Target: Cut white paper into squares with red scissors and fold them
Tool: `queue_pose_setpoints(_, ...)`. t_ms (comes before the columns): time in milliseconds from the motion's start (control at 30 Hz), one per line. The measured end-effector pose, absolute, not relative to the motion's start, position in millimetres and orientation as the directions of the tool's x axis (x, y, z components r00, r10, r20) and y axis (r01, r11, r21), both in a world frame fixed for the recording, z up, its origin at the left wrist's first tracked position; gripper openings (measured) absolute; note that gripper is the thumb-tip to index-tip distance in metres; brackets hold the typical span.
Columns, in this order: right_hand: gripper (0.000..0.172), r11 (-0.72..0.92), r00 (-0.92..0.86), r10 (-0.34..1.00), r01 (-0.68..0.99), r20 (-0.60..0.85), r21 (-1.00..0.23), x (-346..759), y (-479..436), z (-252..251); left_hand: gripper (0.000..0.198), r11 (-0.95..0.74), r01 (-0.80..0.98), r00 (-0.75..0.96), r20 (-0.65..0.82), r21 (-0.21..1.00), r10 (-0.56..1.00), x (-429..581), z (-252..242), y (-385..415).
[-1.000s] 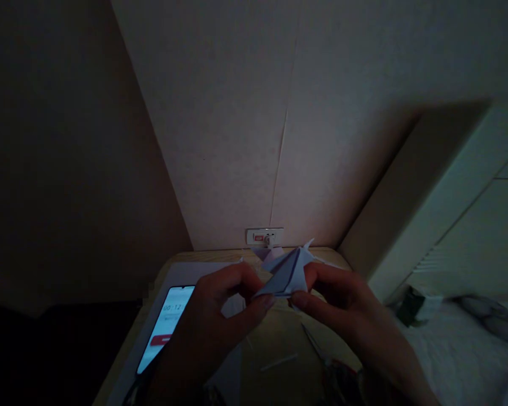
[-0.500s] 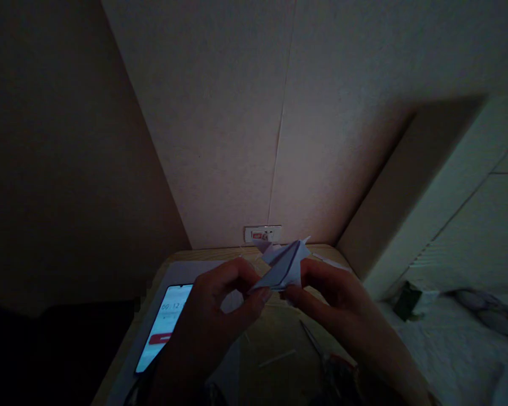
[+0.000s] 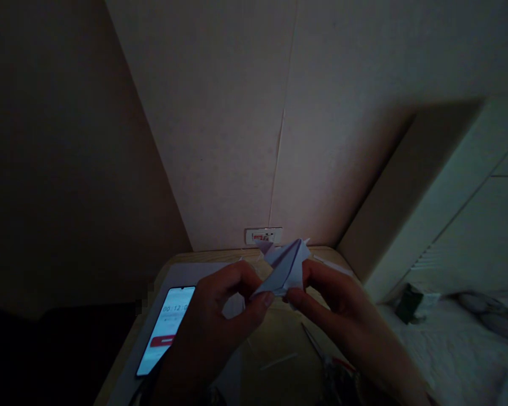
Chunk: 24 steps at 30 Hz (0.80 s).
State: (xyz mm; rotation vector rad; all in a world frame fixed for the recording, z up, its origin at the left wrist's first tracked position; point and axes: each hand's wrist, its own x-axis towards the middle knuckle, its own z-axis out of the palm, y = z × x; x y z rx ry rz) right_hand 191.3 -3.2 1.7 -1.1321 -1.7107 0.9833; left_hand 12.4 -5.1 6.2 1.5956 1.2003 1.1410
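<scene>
A folded white paper piece (image 3: 284,268) with pointed flaps is held up above the table between both hands. My left hand (image 3: 226,313) pinches its lower left corner between thumb and fingers. On the other side, my right hand (image 3: 336,301) is closed on its lower right part, the thumb at the bottom edge. The fingertips behind the paper are hidden. Under my right wrist lie scissors (image 3: 322,349), blades pointing away from me, their handles partly in the dark. A lit phone (image 3: 166,327) lies left of my left hand, partly covered by it.
A wall socket (image 3: 263,235) sits just behind the wooden table (image 3: 182,257). White sheets and a thin paper strip (image 3: 279,361) lie on the tabletop. To the right are a bed (image 3: 457,361) with a small dark-green and white box (image 3: 410,303) and a pale headboard.
Both hands keep their hold on the folded paper, which has tilted very slightly. The whole view has shifted a few pixels.
</scene>
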Motion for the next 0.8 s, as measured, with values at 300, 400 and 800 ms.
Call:
queue_pose_setpoints(300, 0.013, 0.309, -0.287, 0.93, 0.268, 0.231, -0.912, 192.4, 0.5, 1.4, 0.015, -0.214, 0.209, 0.089, 0.2, 0.954, 0.976, 8.8, 5.6, -5.3)
queue_pose_setpoints(400, 0.016, 0.306, -0.276, 0.933, 0.275, 0.23, -0.911, 193.0, -0.1, 1.2, 0.014, -0.2, 0.175, 0.094, 0.185, 0.964, 0.978, 8.2, 4.8, -6.1)
queue_pose_setpoints(800, 0.011, 0.281, -0.2, 0.949, 0.173, 0.245, -0.944, 190.6, -4.2, -1.5, 0.002, -0.091, 0.095, 0.089, 0.083, 0.991, 0.993, 10.5, 13.4, -7.6)
